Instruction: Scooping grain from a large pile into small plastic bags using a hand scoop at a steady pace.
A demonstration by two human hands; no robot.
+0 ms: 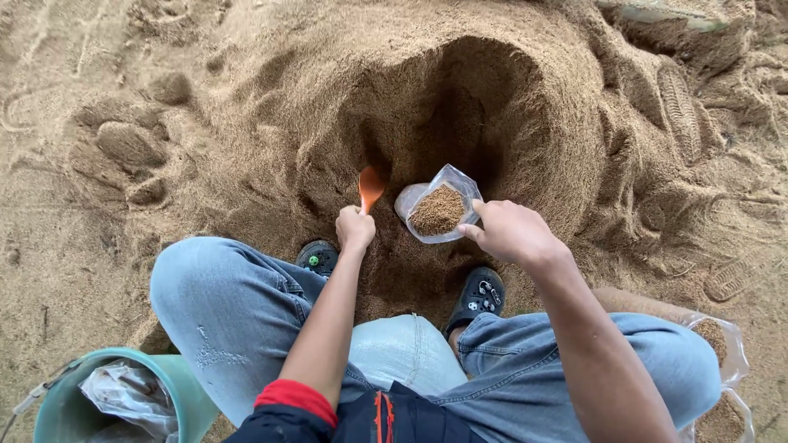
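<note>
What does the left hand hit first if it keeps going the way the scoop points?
Probably the sawdust wall of the dug hollow; the left hand aims its orange plastic scoop up into it. Depth is unclear.

Outdoor ground of loose tan sawdust-like grain (pixel 123 98), w/ shoe prints (pixel 680 102) & dents. A big mound (pixel 525 123) w/ a dark scooped hollow (pixel 460 107) at centre. Soft, even daylight; no walls or furniture.

Both bare arms reach forward and down between the raised knees, the left one emerging from a red-cuffed dark sleeve. The left hand (pixel 355 229) is curled into a closed fist, knuckles up. The right hand (pixel 510 232) extends further right, wrist slightly bent, fingers pinched together at their tips.
</note>
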